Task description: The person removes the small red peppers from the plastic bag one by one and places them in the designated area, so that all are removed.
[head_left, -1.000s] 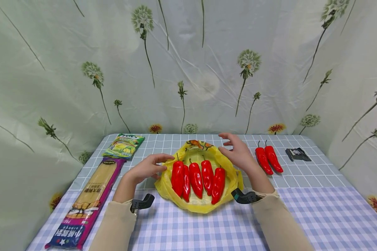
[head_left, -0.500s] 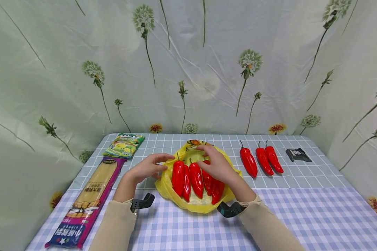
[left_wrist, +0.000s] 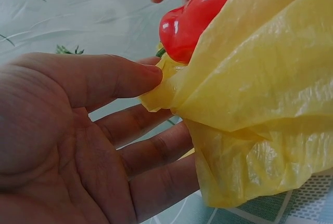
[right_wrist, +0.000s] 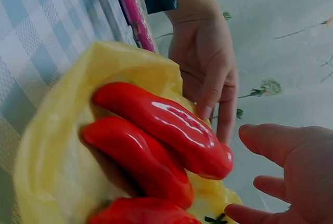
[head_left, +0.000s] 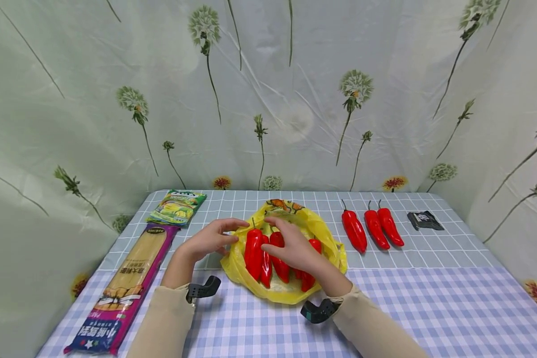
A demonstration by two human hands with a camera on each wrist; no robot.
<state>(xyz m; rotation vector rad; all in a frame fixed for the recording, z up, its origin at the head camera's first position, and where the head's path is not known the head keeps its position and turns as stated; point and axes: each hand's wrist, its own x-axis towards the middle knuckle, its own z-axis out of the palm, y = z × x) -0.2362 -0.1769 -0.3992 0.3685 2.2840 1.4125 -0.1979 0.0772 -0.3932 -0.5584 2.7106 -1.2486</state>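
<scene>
My left hand pinches the left rim of a yellow plastic bag between thumb and fingers; the left wrist view shows the crumpled bag edge under the thumb. Several glossy red chili peppers lie side by side inside the wide-mouthed bag, stems mostly pointing away from me. My right hand hovers above them with thumb and fingers spread, hiding part of the middle peppers. In the right wrist view, nothing sits between the fingers of this right hand, and the nearest pepper is apart from it.
Three more red chili peppers lie right of the bag, beside a small black packet. At left are a long purple-edged pasta pack and a green-yellow snack bag. A dandelion-print curtain hangs behind the checked tablecloth.
My right hand has moved left, from beyond the bag's right rim to above the peppers. A pepper on the table at right has come into sight. The left hand stays put.
</scene>
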